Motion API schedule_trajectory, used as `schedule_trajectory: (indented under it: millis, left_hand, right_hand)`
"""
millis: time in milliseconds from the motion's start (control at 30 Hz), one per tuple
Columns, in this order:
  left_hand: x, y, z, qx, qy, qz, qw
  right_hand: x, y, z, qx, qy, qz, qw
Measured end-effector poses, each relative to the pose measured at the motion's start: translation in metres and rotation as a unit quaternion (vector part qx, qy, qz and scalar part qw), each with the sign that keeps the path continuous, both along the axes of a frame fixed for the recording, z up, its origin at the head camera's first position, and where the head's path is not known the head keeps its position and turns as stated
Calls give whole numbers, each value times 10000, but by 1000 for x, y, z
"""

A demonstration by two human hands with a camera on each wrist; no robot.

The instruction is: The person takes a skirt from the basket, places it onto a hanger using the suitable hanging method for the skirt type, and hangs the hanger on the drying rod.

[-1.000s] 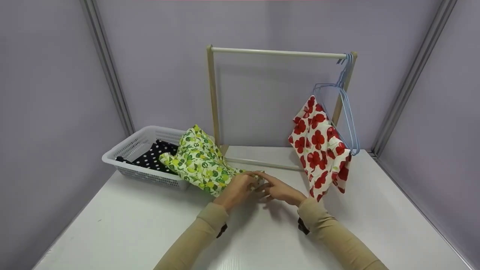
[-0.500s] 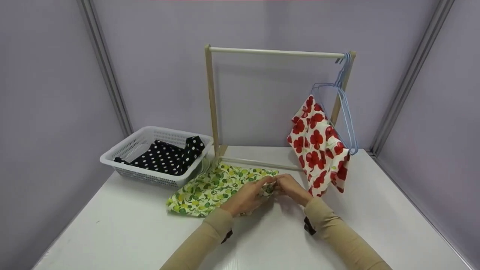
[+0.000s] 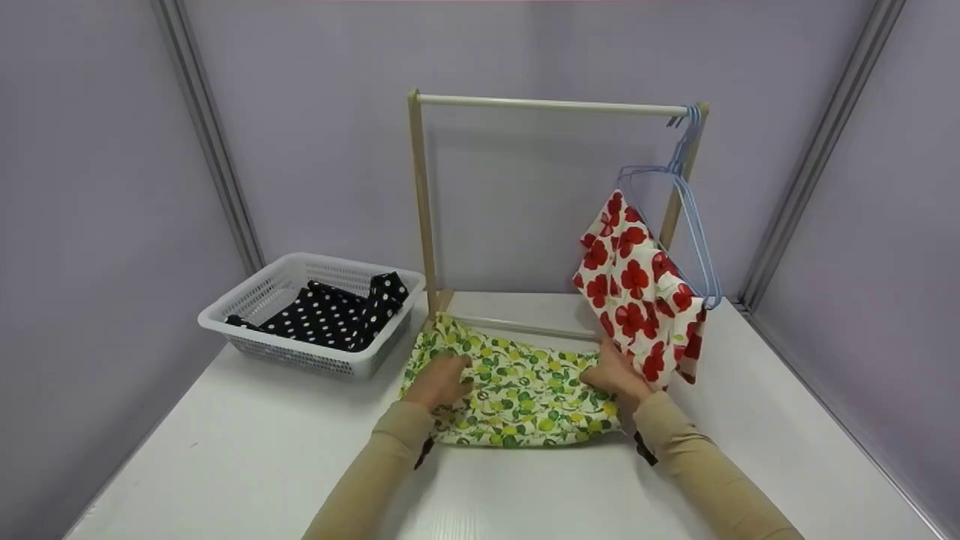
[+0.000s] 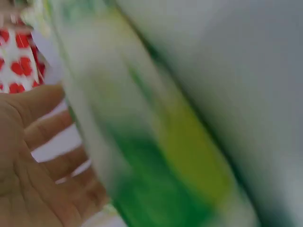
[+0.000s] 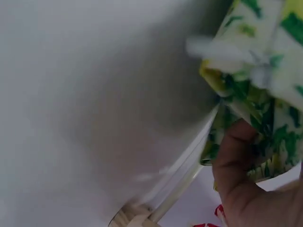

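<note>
A white cloth garment (image 3: 517,397) with a green and yellow lemon print lies spread on the table below the rack. My left hand (image 3: 441,381) is over its left part; in the left wrist view the fingers look loosely extended beside a blurred stretch of the cloth. At the garment's right end, my right hand (image 3: 619,375) holds the edge. The right wrist view shows the thumb (image 5: 234,161) hooked into a fold there, with the other fingers mostly hidden. Just behind the right hand hangs a red-flowered white garment (image 3: 634,292).
A rack (image 3: 551,103) with wooden posts stands at the back. Several blue hangers (image 3: 686,165) hang at its right end, one bearing the red-flowered garment. At left, a white plastic basket (image 3: 225,324) contains a black polka-dot cloth (image 3: 322,315). Panels enclose the table (image 3: 247,450).
The lemon-print garment came off the basket onto the table and was spread rightward. My hands, close together before, have moved apart, the left to the left and the right to the right.
</note>
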State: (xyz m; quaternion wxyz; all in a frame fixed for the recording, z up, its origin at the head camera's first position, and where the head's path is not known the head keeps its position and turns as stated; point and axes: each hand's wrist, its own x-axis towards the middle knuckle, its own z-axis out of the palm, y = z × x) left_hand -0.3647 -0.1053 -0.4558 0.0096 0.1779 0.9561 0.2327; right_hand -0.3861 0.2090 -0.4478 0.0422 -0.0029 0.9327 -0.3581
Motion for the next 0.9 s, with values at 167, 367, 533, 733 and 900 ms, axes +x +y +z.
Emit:
schedule_trajectory:
  millis: [167,367,533,733,900]
  left_hand:
    - [-9,-29,0,162,-605,844,9945]
    - [-18,-41,4,585,-1131,1034,9865]
    - [-24,-43,4,363,-967,907,9905]
    - [-27,-46,2,468,-919,928,9903]
    - [-28,-46,1,1139,-1332,1146,9778]
  right_hand:
    - [-2,3,-3,-502,-229,221,9982]
    - [-5,2,-6,-902,-143,-161,9957]
    - [-9,4,-8,-972,-190,-104,9950]
    - [-11,10,-8,-1128,-59,530,9922]
    - [-11,17,-5,-1340,-241,1167,9838]
